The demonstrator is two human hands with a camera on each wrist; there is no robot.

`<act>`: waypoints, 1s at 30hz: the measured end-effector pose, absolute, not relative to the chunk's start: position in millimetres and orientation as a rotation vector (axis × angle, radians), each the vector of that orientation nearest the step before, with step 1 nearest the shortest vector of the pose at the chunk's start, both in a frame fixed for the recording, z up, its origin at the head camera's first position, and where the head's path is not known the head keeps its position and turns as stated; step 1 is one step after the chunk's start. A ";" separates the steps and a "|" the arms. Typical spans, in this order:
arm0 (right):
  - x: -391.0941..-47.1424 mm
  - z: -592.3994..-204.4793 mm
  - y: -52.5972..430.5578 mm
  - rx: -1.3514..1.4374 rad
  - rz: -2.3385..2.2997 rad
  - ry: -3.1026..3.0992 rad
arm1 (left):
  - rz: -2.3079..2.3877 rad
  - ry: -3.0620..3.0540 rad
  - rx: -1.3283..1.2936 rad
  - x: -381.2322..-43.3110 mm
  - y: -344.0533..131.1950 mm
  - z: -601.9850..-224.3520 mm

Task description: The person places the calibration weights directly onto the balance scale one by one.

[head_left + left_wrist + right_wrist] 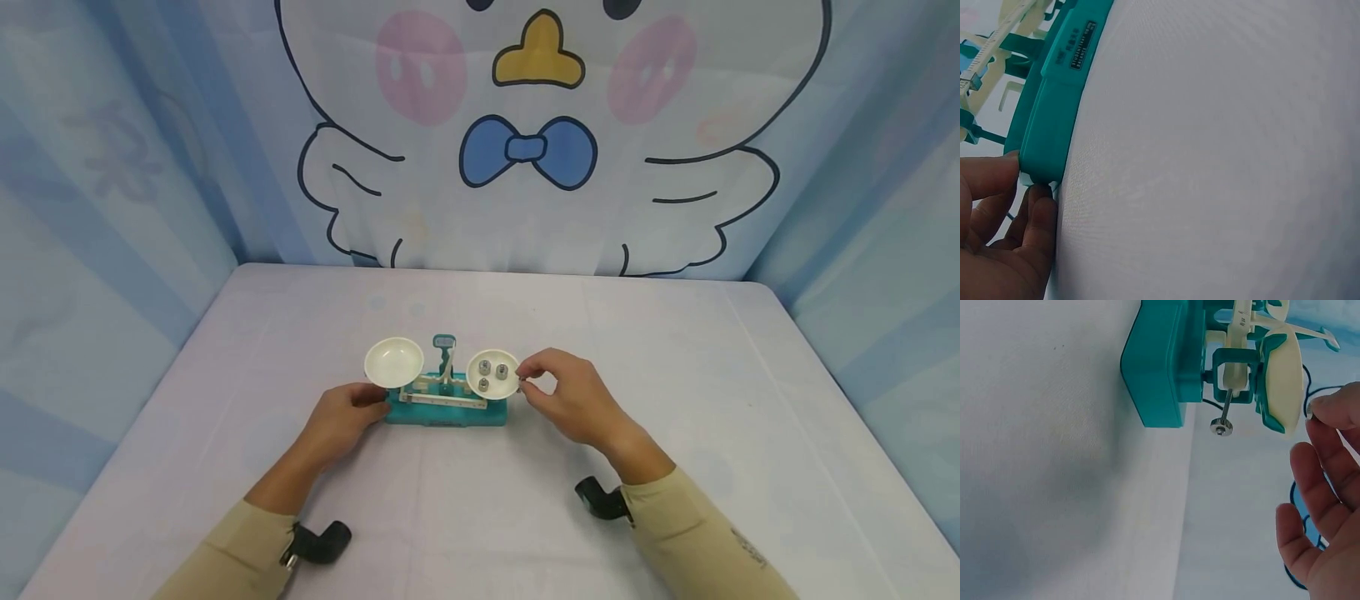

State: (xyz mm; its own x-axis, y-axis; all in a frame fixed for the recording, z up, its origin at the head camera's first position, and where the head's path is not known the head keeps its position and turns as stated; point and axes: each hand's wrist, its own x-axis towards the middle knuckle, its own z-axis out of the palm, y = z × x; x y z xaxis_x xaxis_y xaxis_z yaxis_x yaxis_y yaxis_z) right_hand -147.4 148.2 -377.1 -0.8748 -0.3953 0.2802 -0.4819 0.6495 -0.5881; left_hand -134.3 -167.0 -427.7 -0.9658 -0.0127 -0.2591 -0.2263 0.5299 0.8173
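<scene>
Frame centre: left hand (341, 423) grips balance base (446, 416), likely to steady it; right hand (573, 396) pinches metal piece (1309, 412) beside right pan (497, 390).

Teal scale (447, 414) with cream pans (393, 362) | silver weights (502, 371) | tan sleeves (234, 552) at near edge of pale worktop (465, 517) | blue bow tie (558, 154), yellow beak (540, 60) on backdrop (525, 229) beyond far edge

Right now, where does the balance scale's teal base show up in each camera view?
Head: teal base, below and slightly left of centre.
Left wrist: teal base, upper left, slanting, its near end gripped by the left hand.
Right wrist: teal base, top, around the middle.
Shared landmark: the cream beam.
</scene>
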 end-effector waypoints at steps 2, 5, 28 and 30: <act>-148.4 -375.9 143.9 0.743 1.023 -2.738 | 1.409 2.547 -0.205 -134.1 -167.0 -427.2; -150.1 -375.6 138.3 0.769 0.994 -2.725 | 1.412 2.543 -0.205 -134.1 -167.0 -426.8; -155.7 -370.9 124.3 0.843 0.768 -2.753 | 1.424 2.538 -0.223 -133.1 -166.1 -426.7; -155.8 -369.8 123.6 0.836 0.764 -2.767 | 1.425 2.539 -0.219 -133.2 -166.4 -426.9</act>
State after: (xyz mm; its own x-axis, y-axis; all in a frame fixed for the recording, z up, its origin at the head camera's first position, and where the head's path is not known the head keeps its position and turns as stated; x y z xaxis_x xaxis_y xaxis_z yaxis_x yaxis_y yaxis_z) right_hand -155.8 123.6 -369.8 -0.8330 -0.4762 0.2818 -0.5533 0.7148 -0.4277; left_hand -133.2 -166.4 -426.9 -0.9645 -0.0215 -0.2632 -0.2359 0.5182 0.8221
